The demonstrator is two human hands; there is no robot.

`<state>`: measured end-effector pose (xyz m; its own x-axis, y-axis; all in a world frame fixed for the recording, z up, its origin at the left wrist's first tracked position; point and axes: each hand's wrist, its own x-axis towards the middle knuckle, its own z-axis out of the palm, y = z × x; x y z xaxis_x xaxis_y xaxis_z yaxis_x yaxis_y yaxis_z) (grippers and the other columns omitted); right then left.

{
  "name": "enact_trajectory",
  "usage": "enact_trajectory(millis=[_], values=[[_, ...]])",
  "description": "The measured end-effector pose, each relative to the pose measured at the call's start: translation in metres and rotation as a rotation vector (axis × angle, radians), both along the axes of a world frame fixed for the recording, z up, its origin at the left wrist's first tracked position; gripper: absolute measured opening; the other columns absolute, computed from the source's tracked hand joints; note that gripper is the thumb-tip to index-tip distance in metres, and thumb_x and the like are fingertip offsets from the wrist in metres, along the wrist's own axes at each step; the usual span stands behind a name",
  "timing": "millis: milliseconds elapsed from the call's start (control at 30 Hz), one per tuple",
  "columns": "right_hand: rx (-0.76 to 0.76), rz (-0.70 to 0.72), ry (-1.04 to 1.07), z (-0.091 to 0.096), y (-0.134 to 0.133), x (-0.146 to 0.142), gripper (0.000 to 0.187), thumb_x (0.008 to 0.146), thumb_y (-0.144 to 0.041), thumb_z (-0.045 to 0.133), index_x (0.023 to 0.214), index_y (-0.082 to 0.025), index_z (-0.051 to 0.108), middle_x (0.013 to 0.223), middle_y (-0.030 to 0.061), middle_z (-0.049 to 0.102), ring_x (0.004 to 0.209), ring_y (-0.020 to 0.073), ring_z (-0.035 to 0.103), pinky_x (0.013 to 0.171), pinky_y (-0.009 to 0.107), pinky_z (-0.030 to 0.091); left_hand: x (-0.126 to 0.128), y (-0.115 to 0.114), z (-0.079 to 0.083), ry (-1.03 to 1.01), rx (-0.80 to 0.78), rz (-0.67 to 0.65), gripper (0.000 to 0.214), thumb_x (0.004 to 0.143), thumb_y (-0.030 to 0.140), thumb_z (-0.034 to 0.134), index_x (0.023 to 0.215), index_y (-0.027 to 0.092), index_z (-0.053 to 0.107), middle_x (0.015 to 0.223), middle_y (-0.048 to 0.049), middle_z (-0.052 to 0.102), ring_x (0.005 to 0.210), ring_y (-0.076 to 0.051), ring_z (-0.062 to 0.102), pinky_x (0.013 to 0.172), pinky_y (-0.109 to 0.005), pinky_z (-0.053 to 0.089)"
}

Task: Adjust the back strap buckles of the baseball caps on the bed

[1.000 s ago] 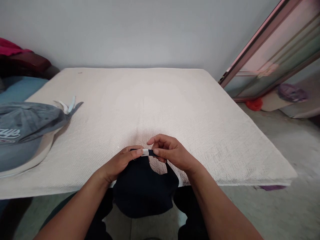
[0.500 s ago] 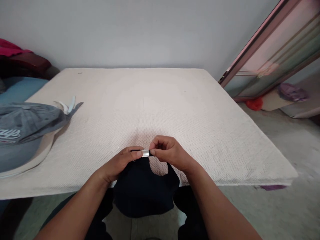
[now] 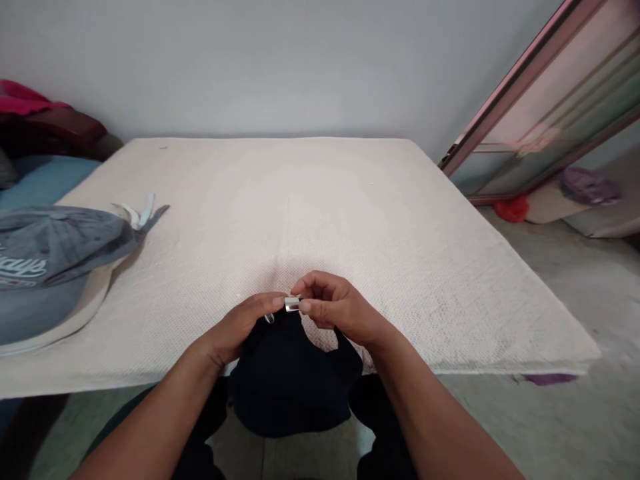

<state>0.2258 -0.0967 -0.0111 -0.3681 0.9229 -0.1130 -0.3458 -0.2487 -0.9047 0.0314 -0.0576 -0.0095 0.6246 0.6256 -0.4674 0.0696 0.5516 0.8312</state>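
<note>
A dark navy cap (image 3: 293, 383) hangs over the near edge of the white cloth-covered table (image 3: 310, 213), its back strap raised toward me. My left hand (image 3: 245, 323) pinches the strap from the left, fingers closed on it. My right hand (image 3: 335, 310) pinches the strap from the right, thumb and forefinger pressed on the small silver buckle (image 3: 292, 304) between the two hands. Both hands meet at the buckle just above the table's front edge.
A grey-blue cap (image 3: 47, 257) with white lettering lies at the table's left edge, a pale strap sticking up behind it. Red and dark cloth (image 3: 35, 117) sits far left. A framed glass panel (image 3: 545, 100) leans against the wall at right, above a concrete floor (image 3: 550, 413).
My right hand's fingers curled in and slid left along the strap until they closed on the silver buckle. The left hand kept its pinch; the buckle shifted slightly upward.
</note>
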Motion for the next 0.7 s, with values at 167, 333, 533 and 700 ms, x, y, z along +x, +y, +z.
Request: enact_trajectory(millis=[167, 333, 533, 700], values=[[0.191, -0.070, -0.265, 0.0021, 0.0001, -0.0028, 0.018, 0.075, -0.026, 0.071, 0.088, -0.018, 0.062, 0.080, -0.0005, 0.056, 0.073, 0.0112, 0.051, 0.065, 0.025, 0.041, 0.0027, 0.0015, 0.0026, 0.021, 0.058, 0.021, 0.017, 0.078, 0.033, 0.061, 0.079, 0.017, 0.065, 0.071, -0.0001, 0.058, 0.065, -0.014, 0.050, 0.061, -0.024, 0.039], [0.236, -0.108, -0.388, -0.0004, 0.0013, 0.0008, 0.013, 0.080, -0.027, 0.065, 0.088, -0.018, 0.060, 0.081, 0.0008, 0.057, 0.075, 0.0127, 0.052, 0.067, 0.026, 0.042, 0.0015, 0.0008, 0.0045, -0.049, 0.021, 0.098, 0.011, 0.082, 0.030, 0.055, 0.084, 0.020, 0.058, 0.068, 0.0033, 0.052, 0.059, -0.011, 0.045, 0.054, -0.020, 0.034], [0.269, -0.079, -0.443, 0.0025, 0.0005, 0.0003, 0.012, 0.080, -0.025, 0.064, 0.088, -0.018, 0.060, 0.082, 0.0011, 0.058, 0.077, 0.0136, 0.053, 0.068, 0.026, 0.043, -0.0009, -0.0005, 0.0050, -0.051, 0.001, 0.041, 0.018, 0.080, 0.035, 0.062, 0.078, 0.019, 0.054, 0.061, 0.0050, 0.047, 0.050, -0.007, 0.039, 0.047, -0.018, 0.028], [0.321, -0.076, -0.409, 0.0043, 0.0002, -0.0039, 0.015, 0.079, -0.023, 0.065, 0.092, -0.018, 0.059, 0.087, 0.0014, 0.059, 0.083, 0.0146, 0.055, 0.076, 0.028, 0.044, -0.0010, -0.0009, 0.0048, -0.034, -0.046, 0.037, 0.019, 0.077, 0.032, 0.066, 0.072, 0.018, 0.054, 0.059, 0.0057, 0.048, 0.048, -0.006, 0.039, 0.046, -0.016, 0.027]])
